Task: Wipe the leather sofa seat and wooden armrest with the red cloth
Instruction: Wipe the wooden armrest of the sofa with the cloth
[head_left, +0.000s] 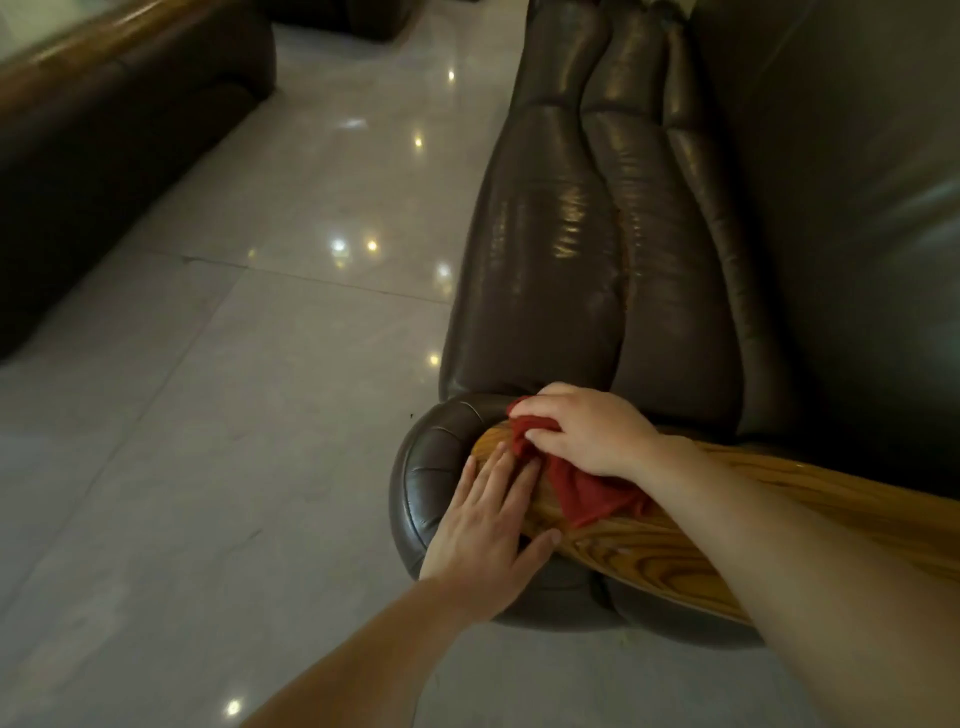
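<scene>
I had my right hand (592, 431) bunched on the red cloth (587, 499), its fingers (550, 441) curled over the wad near the front end of the wooden armrest (639, 561). My left hand (483, 525) lay flat just beside it, fingers straight, gripping nothing. I judged that so tight a wad would wipe only a narrow strip, and its loose tail under my wrist could drag or slip off the rounded wood.

We can read no text, label, brand, number or sign on anything in this view.
</scene>
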